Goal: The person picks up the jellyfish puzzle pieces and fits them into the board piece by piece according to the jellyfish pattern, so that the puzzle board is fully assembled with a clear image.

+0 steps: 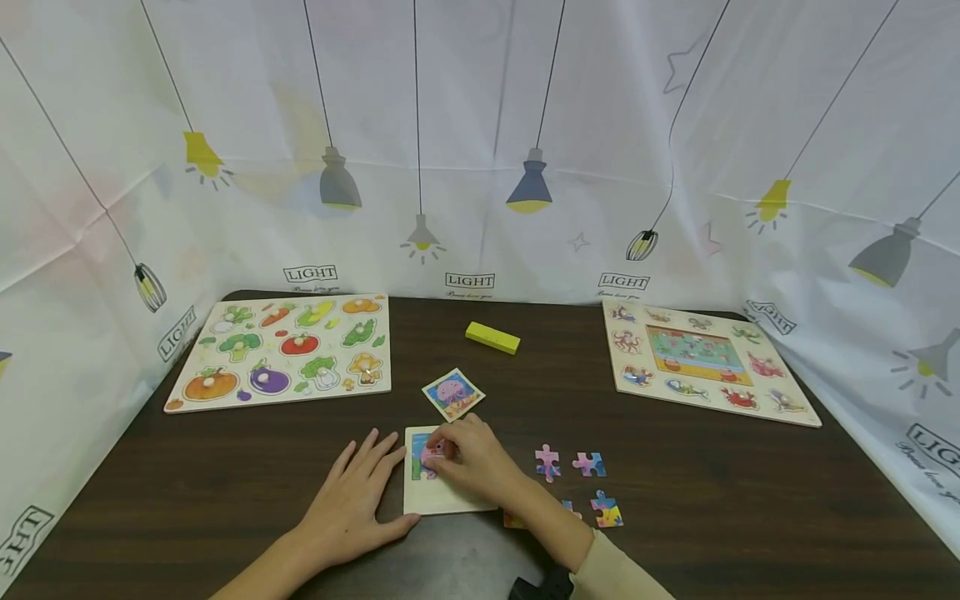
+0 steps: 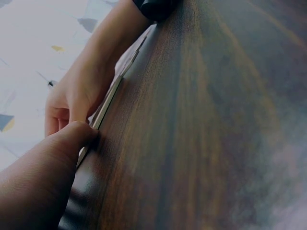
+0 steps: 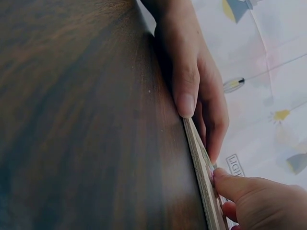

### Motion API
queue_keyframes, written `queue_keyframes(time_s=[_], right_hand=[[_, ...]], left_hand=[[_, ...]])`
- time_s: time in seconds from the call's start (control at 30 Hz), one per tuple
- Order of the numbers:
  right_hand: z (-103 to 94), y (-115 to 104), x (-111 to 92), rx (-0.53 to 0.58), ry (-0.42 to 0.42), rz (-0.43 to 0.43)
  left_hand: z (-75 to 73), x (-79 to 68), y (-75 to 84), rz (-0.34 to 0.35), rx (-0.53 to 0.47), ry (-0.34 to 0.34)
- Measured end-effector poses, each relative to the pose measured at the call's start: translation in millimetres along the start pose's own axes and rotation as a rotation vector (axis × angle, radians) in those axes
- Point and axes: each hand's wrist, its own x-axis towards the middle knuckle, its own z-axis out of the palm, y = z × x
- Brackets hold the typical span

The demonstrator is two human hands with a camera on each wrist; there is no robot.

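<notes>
A pale puzzle board (image 1: 450, 500) lies in front of me, its upper left part filled with blue, green and pink picture. My left hand (image 1: 352, 500) lies spread beside it, thumb at its lower left corner and fingertips along its left edge. Over the filled part, my right hand (image 1: 480, 458) pinches a pink puzzle piece (image 1: 432, 455) between thumb and curled fingers, mostly covered by them. In the right wrist view the right thumb (image 3: 230, 184) is right at the board's surface. Loose jigsaw pieces (image 1: 589, 464) lie right of the board, some partly behind the right forearm.
A small picture card (image 1: 453, 394) sits just beyond the board, with a yellow block (image 1: 492, 337) farther back. At the back left stands a vegetable puzzle board (image 1: 262, 354), and at the back right a sea-animal board (image 1: 705, 367). A printed curtain (image 1: 465, 108) hangs behind the table.
</notes>
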Motion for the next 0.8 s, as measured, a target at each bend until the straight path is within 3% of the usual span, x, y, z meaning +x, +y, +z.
queue_keyframes(time_s=[0.4,0.8], right_hand=[[-0.9,-2,4,-0.004,-0.007,0.016],[-10.3,-5,-4,-0.02,-0.024,-0.025]], left_hand=[[-1.0,-0.3,-1.1,0.004,-0.004,0.024],[0.8,-1.3,-1.2,0.005,-0.011,0.023]])
